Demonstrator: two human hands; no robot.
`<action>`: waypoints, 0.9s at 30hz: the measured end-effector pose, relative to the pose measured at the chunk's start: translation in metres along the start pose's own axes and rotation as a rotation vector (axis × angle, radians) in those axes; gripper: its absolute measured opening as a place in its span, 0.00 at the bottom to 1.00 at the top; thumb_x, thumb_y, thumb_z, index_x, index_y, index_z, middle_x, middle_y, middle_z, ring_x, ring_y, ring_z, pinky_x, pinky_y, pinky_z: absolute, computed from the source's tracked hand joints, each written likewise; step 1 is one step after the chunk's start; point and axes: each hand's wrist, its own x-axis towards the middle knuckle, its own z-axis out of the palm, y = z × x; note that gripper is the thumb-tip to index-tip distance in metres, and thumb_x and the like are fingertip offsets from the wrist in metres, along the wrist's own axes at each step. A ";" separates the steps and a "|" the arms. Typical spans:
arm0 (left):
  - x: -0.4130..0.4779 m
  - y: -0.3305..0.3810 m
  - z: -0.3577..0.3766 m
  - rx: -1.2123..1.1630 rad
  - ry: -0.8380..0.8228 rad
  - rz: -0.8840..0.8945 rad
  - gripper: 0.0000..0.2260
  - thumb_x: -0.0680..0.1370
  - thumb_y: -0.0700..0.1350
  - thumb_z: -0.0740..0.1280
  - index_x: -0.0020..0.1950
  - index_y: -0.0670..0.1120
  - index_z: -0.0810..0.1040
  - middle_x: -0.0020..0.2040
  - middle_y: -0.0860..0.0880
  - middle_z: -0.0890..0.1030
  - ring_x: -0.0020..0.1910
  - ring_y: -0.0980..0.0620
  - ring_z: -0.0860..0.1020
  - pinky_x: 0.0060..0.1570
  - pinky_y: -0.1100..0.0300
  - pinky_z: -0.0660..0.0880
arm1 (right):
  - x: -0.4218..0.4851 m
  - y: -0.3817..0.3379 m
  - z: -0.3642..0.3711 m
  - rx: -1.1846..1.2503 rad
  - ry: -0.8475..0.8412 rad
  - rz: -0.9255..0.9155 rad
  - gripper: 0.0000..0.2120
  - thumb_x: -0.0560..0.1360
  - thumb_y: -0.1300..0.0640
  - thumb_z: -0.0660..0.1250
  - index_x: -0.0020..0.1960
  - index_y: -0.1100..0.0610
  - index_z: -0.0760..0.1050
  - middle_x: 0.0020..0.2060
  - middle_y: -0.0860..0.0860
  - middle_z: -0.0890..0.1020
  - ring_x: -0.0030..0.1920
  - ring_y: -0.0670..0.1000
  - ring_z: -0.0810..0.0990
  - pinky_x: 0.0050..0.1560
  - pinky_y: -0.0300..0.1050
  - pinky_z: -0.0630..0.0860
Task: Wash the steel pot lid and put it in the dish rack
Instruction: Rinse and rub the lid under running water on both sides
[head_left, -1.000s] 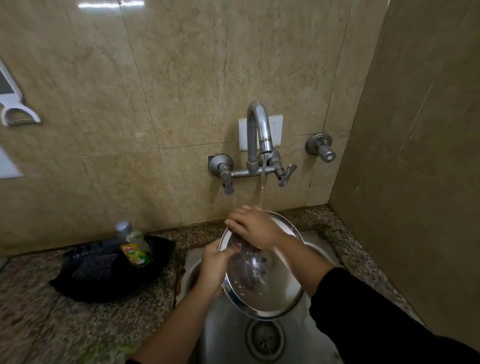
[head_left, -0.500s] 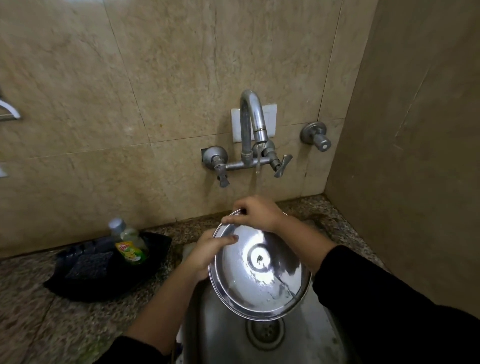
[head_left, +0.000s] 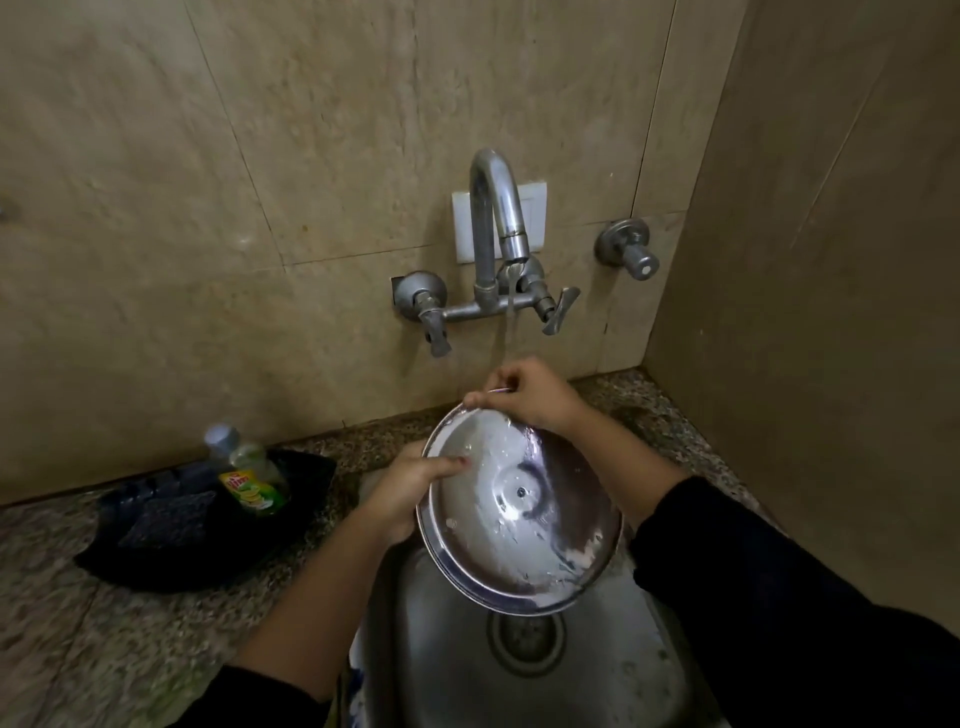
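The round steel pot lid (head_left: 519, 514) is held tilted over the steel sink (head_left: 447, 649), its wet inner face turned toward me. My left hand (head_left: 410, 493) grips its left rim, thumb lying on the inner face. My right hand (head_left: 530, 395) pinches the top rim from behind. A thin stream of water runs from the tap (head_left: 496, 228) down onto my right hand and the lid's top edge. No dish rack is in view.
A black tray (head_left: 156, 551) on the speckled granite counter (head_left: 104, 649) left of the sink holds a green dish soap bottle (head_left: 249, 478) and a dark scrub pad (head_left: 166, 519). Tiled walls close in behind and on the right. The drain (head_left: 524, 639) lies below the lid.
My right hand has come off the lid's inner face and now holds the top rim. The lid has tipped to show its rinsed inner side.
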 end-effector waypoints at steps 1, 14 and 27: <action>-0.001 -0.004 -0.003 -0.029 0.036 0.017 0.12 0.74 0.34 0.67 0.56 0.40 0.80 0.44 0.42 0.85 0.43 0.44 0.83 0.41 0.55 0.80 | -0.002 0.009 -0.007 0.099 0.065 0.054 0.15 0.69 0.48 0.75 0.33 0.56 0.75 0.27 0.49 0.77 0.30 0.45 0.75 0.36 0.41 0.72; -0.001 -0.010 0.004 -0.066 -0.009 0.032 0.15 0.73 0.30 0.64 0.57 0.42 0.79 0.45 0.43 0.85 0.43 0.45 0.83 0.40 0.55 0.79 | -0.010 0.014 0.002 -0.070 0.157 0.044 0.21 0.65 0.38 0.74 0.36 0.56 0.79 0.30 0.52 0.82 0.32 0.50 0.80 0.37 0.48 0.75; -0.008 -0.040 0.008 -0.147 0.187 0.048 0.16 0.80 0.54 0.60 0.58 0.46 0.80 0.53 0.45 0.85 0.54 0.46 0.82 0.59 0.48 0.76 | -0.042 0.060 0.039 -0.332 0.533 0.009 0.14 0.80 0.51 0.58 0.56 0.56 0.79 0.52 0.52 0.82 0.54 0.54 0.78 0.54 0.50 0.74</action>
